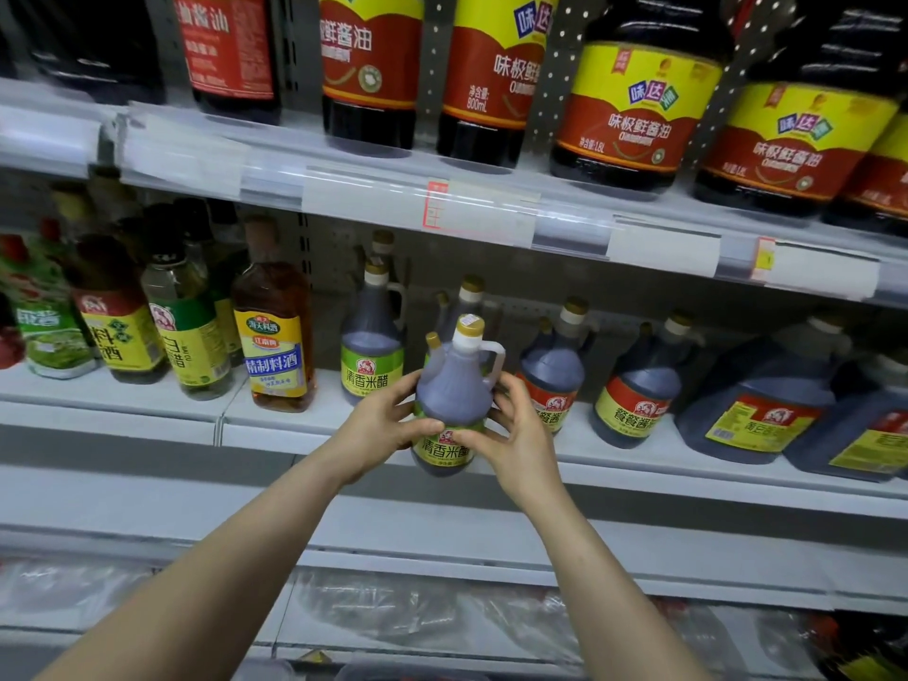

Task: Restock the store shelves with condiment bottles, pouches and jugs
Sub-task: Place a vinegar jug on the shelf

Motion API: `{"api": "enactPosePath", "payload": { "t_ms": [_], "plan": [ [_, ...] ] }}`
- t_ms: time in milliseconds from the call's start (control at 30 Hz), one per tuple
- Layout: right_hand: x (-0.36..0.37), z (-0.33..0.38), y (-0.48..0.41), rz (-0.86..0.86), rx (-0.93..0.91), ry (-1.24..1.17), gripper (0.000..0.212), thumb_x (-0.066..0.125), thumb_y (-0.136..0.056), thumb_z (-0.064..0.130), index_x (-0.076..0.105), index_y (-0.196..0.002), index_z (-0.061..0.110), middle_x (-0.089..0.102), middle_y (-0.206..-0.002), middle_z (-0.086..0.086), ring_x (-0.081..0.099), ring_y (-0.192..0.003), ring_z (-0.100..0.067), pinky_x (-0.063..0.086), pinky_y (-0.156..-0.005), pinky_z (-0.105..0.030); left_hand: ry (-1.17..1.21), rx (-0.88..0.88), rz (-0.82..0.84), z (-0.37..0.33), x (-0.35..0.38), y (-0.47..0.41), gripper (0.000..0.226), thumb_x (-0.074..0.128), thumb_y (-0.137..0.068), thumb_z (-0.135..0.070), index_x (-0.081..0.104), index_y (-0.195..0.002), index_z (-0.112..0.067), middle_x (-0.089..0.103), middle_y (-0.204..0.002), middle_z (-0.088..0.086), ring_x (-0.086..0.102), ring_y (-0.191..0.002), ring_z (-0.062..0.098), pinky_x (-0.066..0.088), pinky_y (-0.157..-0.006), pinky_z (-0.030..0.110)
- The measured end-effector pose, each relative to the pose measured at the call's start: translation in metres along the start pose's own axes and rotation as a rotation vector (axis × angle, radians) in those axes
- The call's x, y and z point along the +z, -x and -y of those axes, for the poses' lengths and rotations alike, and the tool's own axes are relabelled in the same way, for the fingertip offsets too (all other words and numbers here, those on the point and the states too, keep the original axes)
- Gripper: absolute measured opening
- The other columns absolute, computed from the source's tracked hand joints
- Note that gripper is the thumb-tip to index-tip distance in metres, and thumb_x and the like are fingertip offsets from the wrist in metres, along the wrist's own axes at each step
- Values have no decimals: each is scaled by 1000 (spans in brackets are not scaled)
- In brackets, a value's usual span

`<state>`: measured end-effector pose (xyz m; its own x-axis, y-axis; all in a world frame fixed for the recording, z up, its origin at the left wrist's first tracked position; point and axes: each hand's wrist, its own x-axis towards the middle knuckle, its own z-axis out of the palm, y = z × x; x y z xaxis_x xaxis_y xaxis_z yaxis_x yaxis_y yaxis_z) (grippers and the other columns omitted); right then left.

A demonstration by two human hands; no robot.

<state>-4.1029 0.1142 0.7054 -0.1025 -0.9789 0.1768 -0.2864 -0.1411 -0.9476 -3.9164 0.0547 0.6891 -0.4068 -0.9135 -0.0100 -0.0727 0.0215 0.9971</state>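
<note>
Both hands, left hand (388,425) and right hand (511,435), clasp the rice vinegar jug (454,390) between them, label outward for shelving beside its twin (372,353).

Gap on middle shelf (287,419) between green-label jug (372,351) and red-label jug (553,380), held jug (454,385) before it; rear jug (470,294) possibly blocks depth. Upper shelf rail (373,199) overhead.

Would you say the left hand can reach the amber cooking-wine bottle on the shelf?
Likely not yet: the left hand grips the vinegar jug, though the amber bottle stands unobstructed.
</note>
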Motion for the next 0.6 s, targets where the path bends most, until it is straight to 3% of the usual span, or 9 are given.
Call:
{"api": "enactPosePath", "payload": {
  "t_ms": [100, 200, 367, 500, 600],
  "plan": [
    [-1, -4, -8, 9, 8, -6, 65, 85, -80, 15, 49, -126, 44, 61, -130, 22, 58, -124, -5, 54, -97, -29, -7, 8, -5, 0, 0, -7, 80, 76, -83, -11, 37, -152, -23, 50, -148, -6, 47, -137, 19, 47, -105, 50],
    [-1, -6, -16, 13, 17, 11, 67, 84, -81, 16, 47, -132, 40, 58, -135, 19, 55, -128, -9, 52, -101, -31, 0, 14, -22, 0, 2, -12, 78, 74, -85, -8, 36, -152, -23, 52, -147, -5, 46, -138, 17, 47, -106, 48],
    [3, -9, -22, -18, 28, 36, 70, 80, -85, 17, 43, -142, 34, 55, -137, 19, 53, -128, -8, 49, -98, -20, -52, 55, -87, 1, 8, -17, 74, 71, -88, -12, 35, -153, -19, 52, -146, -7, 45, -137, 14, 43, -111, 43],
    [7, -15, -17, -14, 56, 34, 74, 76, -89, 17, 37, -151, 31, 50, -149, 12, 48, -134, -9, 47, -108, -30, -148, 74, -74, 8, 11, -13, 79, 73, -88, -14, 31, -154, -25, 51, -138, -20, 48, -130, 7, 44, -105, 24],
    [10, -21, -11, 5, 76, 52, 72, 74, -91, 19, 36, -152, 30, 53, -136, 25, 53, -123, 1, 48, -97, -14, -193, 83, -69, 14, 13, -11, 80, 71, -88, -6, 29, -154, -25, 49, -133, -26, 48, -129, 7, 41, -102, 13]
  ]
}}
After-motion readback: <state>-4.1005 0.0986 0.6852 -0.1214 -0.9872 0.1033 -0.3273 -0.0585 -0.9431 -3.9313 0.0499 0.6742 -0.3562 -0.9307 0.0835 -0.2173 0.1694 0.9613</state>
